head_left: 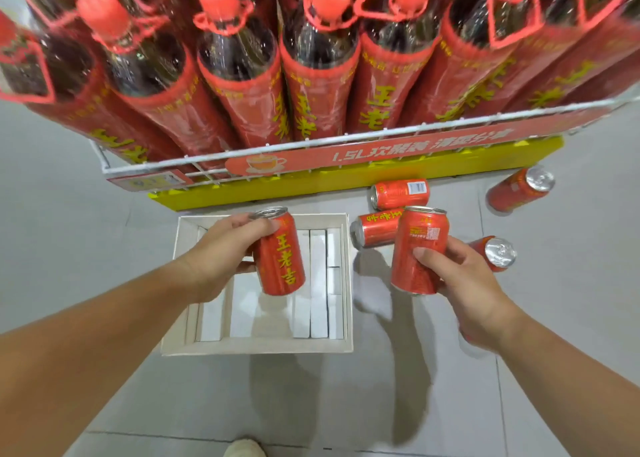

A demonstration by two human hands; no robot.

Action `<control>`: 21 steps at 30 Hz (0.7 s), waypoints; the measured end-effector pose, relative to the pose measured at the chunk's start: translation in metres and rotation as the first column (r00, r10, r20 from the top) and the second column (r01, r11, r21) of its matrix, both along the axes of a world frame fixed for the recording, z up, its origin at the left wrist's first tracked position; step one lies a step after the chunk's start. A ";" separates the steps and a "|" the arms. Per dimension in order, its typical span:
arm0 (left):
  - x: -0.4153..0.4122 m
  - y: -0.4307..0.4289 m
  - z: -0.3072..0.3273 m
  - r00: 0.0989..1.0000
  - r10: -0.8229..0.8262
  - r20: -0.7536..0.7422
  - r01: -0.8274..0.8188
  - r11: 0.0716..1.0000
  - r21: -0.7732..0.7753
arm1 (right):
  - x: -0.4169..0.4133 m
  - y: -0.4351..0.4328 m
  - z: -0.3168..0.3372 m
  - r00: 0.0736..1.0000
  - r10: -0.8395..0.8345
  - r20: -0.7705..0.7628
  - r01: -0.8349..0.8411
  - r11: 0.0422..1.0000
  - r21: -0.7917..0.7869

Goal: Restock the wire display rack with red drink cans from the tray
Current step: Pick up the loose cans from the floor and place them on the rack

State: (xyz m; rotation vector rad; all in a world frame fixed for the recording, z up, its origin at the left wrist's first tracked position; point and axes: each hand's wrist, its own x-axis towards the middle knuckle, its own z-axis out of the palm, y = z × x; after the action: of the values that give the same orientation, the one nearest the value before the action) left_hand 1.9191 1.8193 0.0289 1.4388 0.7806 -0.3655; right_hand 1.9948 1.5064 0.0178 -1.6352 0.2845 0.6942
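We have a red can in each hand: our left hand (221, 248) is wrapped around one can (280, 254) near its top, tilted over the white tray (256, 347), and our right hand (460, 280) closes its grip around the lower half of a second can (419, 248), held nearly upright above the floor (554, 318) just beside the tray. Each grip is fully closed on its can, fingers curled round the body. The tray itself looks empty of cans; only white dividers show inside. Four more cans lie loose on their sides on the floor to the right: one (400, 194) near the yellow base (346, 182), one (375, 229) partly behind our right-hand can, one (495, 252) beyond our right hand, and one (519, 188) further off. These could roll away or be kicked, we judge, since our shoe (244, 449) is near. The wire display rack (311, 144) above is packed with large bottles (239, 75), so the front rail and those bottles stand between us and any can space, which we cannot see from here. A one-handed hold near a can's end could slip while lifting.
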 end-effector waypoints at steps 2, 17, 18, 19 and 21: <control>0.008 -0.009 0.040 0.999 0.031 0.029 -0.031 1.000 -0.005 | 0.001 0.002 0.041 1.000 -0.019 0.012 0.019 1.000 0.016; 0.061 -0.065 0.466 0.974 0.039 0.225 -0.024 0.997 -0.069 | 0.021 -0.002 0.468 0.971 -0.077 0.226 0.029 0.978 0.208; 0.065 -0.067 0.497 0.968 0.039 0.248 -0.020 0.997 -0.081 | 0.022 -0.003 0.497 0.967 -0.080 0.243 0.025 0.975 0.221; 0.066 -0.068 0.526 0.961 0.041 0.274 -0.017 0.996 -0.089 | 0.022 -0.003 0.524 0.962 -0.087 0.257 0.027 0.973 0.228; 0.073 -0.074 0.591 0.945 0.070 0.318 -0.038 0.994 -0.107 | 0.024 -0.002 0.580 0.953 -0.114 0.279 0.045 0.969 0.241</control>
State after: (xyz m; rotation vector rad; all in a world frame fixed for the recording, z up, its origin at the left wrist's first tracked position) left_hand 1.9924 1.7454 0.6195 1.3373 0.5274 -0.1190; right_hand 2.0186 1.5047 0.5974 -1.4679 0.0520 0.3998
